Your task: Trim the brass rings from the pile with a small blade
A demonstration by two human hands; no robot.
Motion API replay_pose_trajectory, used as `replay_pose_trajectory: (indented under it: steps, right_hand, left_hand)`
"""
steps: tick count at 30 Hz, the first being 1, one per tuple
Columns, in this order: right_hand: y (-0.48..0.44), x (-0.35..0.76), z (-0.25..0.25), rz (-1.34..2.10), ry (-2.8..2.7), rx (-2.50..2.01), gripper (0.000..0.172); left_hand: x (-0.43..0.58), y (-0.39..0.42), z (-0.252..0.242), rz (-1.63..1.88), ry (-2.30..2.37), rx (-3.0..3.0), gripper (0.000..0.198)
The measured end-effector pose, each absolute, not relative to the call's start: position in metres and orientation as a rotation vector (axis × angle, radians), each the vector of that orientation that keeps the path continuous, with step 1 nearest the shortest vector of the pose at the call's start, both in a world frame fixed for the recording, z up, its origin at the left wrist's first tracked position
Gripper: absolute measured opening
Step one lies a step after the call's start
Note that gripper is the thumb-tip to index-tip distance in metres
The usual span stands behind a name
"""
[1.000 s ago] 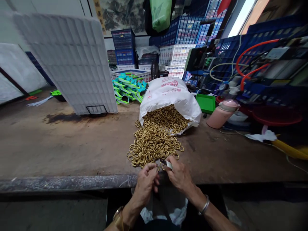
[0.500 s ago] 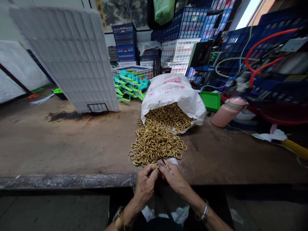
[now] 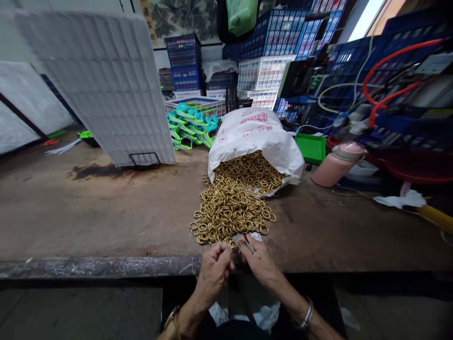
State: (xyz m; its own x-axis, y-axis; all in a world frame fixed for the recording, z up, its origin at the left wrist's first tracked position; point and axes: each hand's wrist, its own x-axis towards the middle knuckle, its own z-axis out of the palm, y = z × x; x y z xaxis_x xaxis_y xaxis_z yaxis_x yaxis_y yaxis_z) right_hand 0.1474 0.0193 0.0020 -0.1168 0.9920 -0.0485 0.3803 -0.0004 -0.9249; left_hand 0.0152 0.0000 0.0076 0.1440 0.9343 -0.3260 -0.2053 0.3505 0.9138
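Note:
My left hand [image 3: 215, 267] is closed in a pinch at the table's front edge. A small gold-coloured ring [image 3: 233, 246] shows at its fingertips, partly hidden by them. My right hand [image 3: 261, 265] is closed round a slim dark metal tool [image 3: 249, 244] with a narrow pointed end; its kind does not show clearly. The fingertips of both hands are close together, a small gap between them. Just beyond lies a heap of gold-coloured rings [image 3: 230, 212], spilling from the mouth of a white woven sack [image 3: 247, 134] with red print.
A tall white ribbed panel [image 3: 106, 89] stands on the wooden table [image 3: 106, 217] at left. Turquoise and green plastic pieces [image 3: 191, 125] lie behind it. At right are a green tray [image 3: 310, 148], a pink bottle [image 3: 338, 165] and orange hoses [image 3: 370, 85]. Stacked crates [image 3: 265, 73] line the back.
My right hand has moved slightly right with the tool, widening the gap between the fingertips. My left hand stays almost in place. The heap and sack look the same.

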Motion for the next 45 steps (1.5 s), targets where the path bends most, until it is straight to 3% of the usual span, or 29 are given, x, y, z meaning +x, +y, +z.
replay_pose_trajectory:
  steps: [11,18,25,31,45]
  right_hand:
    - [0.018,0.145,0.002,1.079,-1.637,-1.474,0.028]
    - [0.007,0.153,-0.002,0.733,-2.061,-1.550,0.013]
    - [0.002,0.148,0.000,0.530,-2.279,-1.665,0.021]
    - [0.017,0.180,-0.008,0.315,-2.177,-1.885,0.019]
    - [0.020,0.176,-0.007,0.304,-2.071,-1.909,0.013]
  left_hand:
    - [0.015,-0.007,0.004,0.930,1.010,0.889,0.031]
    - [0.016,-0.008,0.009,0.970,1.037,0.848,0.033]
    - [0.017,-0.008,0.005,1.021,1.053,0.927,0.034]
    - [0.012,-0.022,0.020,0.941,0.956,0.903,0.033]
    - [0.001,-0.014,0.014,0.997,0.772,0.392,0.019]
